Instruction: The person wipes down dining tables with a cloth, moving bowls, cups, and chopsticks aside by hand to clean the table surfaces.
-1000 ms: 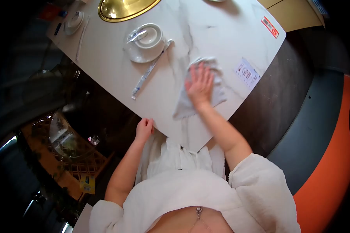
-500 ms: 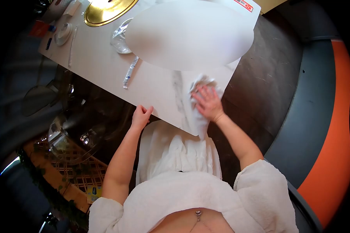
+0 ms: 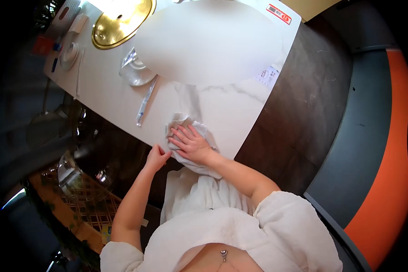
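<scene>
My right hand point(image 3: 194, 146) presses down on a crumpled white cloth point(image 3: 179, 121) near the table's front edge, its fingers spread over the folds and holding it. Part of the cloth hangs over the edge toward my lap. Just left of the cloth, my left hand point(image 3: 157, 157) is closed at the edge of the white marble-patterned table point(image 3: 217, 97). What its curled fingers hold, if anything, is hidden. Farther up lie a narrow wrapped packet point(image 3: 146, 102) and a clear plastic-wrapped item point(image 3: 136, 70).
A round gold plate point(image 3: 122, 22) lies at the back left. White dishes point(image 3: 69, 56) and a thin stick point(image 3: 80, 72) are at the far left. A red-and-white label point(image 3: 279, 14) is near the far right corner. A blurred oval covers the table's middle. Clear chairs point(image 3: 84, 174) stand left.
My right hand has swept the cloth leftward along the front of the table, close to my left hand. My left hand has shifted slightly down and left. A patterned paper now shows at the right edge.
</scene>
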`<state>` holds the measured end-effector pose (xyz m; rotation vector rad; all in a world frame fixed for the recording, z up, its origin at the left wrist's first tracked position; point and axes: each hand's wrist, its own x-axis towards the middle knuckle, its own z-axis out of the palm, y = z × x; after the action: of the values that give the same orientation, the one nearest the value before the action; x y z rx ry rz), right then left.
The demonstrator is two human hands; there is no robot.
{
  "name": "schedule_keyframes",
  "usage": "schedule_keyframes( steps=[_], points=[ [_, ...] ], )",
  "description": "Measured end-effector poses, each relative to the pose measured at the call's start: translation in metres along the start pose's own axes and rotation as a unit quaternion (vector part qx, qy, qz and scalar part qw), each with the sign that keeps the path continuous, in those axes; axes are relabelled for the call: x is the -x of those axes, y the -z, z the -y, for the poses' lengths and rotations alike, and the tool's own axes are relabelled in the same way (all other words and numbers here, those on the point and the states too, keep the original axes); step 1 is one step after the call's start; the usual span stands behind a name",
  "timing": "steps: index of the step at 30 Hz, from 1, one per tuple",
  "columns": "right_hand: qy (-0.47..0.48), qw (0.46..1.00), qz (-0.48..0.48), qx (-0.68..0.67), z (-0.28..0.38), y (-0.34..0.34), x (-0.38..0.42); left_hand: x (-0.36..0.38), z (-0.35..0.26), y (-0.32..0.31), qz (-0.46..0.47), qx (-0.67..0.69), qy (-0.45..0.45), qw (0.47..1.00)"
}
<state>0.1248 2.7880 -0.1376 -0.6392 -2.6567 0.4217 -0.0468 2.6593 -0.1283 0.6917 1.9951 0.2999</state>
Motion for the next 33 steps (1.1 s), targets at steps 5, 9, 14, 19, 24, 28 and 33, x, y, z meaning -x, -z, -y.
schedule_keyframes(
  steps=[5,9,14,19,24,28,33],
  points=[
    [-0.084,0.991,-0.039,0.093,-0.159,0.041,-0.057,-0.001,-0.008,0.006,0.022,-0.118,0.008,0.993],
    [-0.327,0.904,-0.128,0.243,-0.319,0.061,-0.067,0.008,-0.032,0.009,0.011,-0.169,0.022,0.985],
    [-0.512,0.803,-0.155,0.261,-0.316,0.074,-0.062,0.008,-0.034,0.007,0.014,-0.169,0.035,0.985],
    [-0.585,0.763,-0.186,0.2,-0.248,0.063,-0.024,0.005,-0.032,0.005,0.014,-0.174,0.04,0.984],
    [-0.507,0.822,-0.161,0.202,-0.129,0.039,0.034,0.003,-0.025,0.005,0.014,-0.187,-0.003,0.982],
    [-0.469,0.854,-0.154,0.163,-0.029,0.016,0.08,-0.006,-0.008,0.004,0.028,-0.16,-0.03,0.986],
    [-0.429,0.88,-0.073,0.189,0.065,0.002,0.113,0.009,0.019,-0.003,-0.017,-0.063,-0.114,0.991]
  ],
)
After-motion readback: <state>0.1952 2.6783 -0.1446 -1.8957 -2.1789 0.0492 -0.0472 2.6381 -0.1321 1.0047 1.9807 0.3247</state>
